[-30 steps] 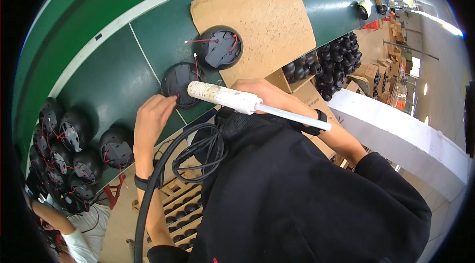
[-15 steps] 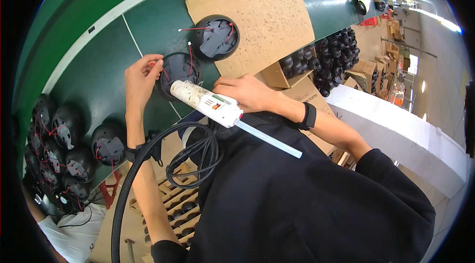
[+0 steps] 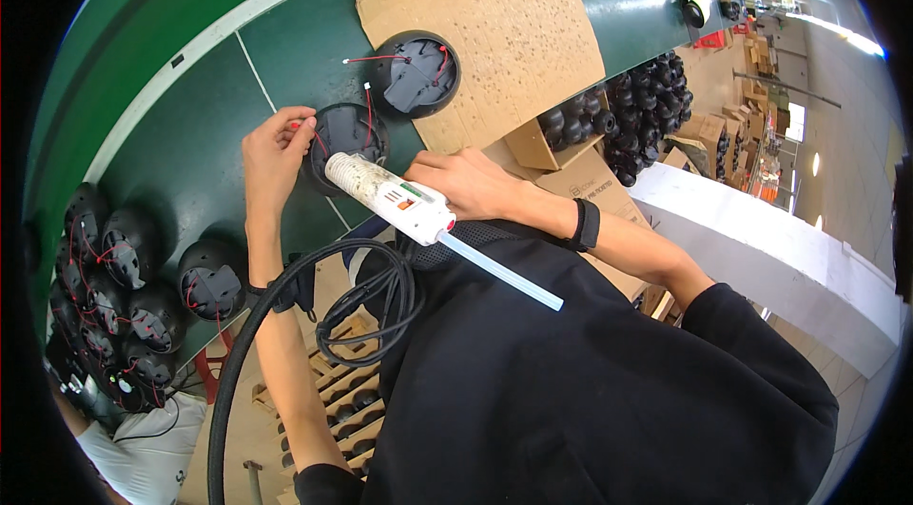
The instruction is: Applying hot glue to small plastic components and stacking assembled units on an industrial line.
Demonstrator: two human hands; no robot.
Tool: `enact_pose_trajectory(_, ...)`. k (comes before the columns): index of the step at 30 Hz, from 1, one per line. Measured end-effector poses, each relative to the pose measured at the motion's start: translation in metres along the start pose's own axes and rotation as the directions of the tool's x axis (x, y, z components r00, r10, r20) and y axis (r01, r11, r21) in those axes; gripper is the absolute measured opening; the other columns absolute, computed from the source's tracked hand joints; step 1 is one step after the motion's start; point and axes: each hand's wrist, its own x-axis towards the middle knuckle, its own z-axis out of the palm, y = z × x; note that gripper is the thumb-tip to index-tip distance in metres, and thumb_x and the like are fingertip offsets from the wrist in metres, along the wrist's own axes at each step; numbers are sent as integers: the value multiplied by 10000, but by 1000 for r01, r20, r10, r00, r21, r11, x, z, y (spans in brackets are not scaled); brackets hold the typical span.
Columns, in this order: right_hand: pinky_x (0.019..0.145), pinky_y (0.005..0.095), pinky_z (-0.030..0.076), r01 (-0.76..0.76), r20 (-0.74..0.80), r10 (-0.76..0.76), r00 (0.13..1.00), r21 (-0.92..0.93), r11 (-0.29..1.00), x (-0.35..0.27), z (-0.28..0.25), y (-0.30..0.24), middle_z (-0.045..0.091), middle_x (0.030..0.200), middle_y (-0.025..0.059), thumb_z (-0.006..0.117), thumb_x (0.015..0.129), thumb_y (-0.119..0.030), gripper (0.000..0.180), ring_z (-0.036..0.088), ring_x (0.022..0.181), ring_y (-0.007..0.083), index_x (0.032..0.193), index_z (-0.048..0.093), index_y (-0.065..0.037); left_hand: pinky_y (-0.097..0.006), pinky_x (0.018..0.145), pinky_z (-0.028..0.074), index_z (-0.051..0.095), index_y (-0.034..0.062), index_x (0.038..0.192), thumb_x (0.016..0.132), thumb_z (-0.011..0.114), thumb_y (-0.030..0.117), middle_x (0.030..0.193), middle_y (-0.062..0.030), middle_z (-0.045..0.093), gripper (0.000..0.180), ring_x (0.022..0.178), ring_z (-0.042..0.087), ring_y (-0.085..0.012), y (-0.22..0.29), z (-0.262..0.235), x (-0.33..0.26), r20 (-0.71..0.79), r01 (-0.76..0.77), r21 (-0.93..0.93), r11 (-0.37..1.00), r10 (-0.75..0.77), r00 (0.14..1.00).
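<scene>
My left hand pinches the end of a red wire at the left rim of a black round housing, which lies on the green table. My right hand is closed round a white hot glue gun, largely hiding its grip. The gun's ribbed, stained front end covers the housing's near side, so its nozzle tip is hidden. From its back sticks a translucent bluish glue stick. A second black housing with red wires rests just beyond, partly on a cardboard sheet.
Several wired black housings crowd the table's left end, one standing apart. A looped black cable hangs before me. At right are a cardboard box of black parts and a white beam. Another person's pale clothing shows lower left.
The glue gun and my right hand have shifted slightly left, and the glue stick has swung with them. My left hand keeps its pinch, almost in place.
</scene>
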Motion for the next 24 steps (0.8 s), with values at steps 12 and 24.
enact_pose_trajectory(12, 582, 457, 487, -26, -3, 26, 1000, 33, 999, -1, -1, -2, 577, 859, 114, 711, 805, -275, 314, 616, 717, 362, 988, 576, -58, -228, 602, 493, 705, -7, 1008, 900, 690, 66, 749, -29, 658, 131, 654, 595, -72, -4, -3, -4, 7, -17, -22, 1000, 17, 1000)
enact_pose_trajectory(24, 588, 465, 482, -46, -6, 46, 999, 24, 999, -5, -2, 0, 575, 839, 116, 717, 800, -295, 326, 612, 715, 369, 965, 573, -53, -214, 616, 479, 694, -5, 1069, 914, 693, 79, 791, -19, 669, 177, 689, 588, -58, -12, -31, -54, 97, 180, -65, 981, -174, 980)
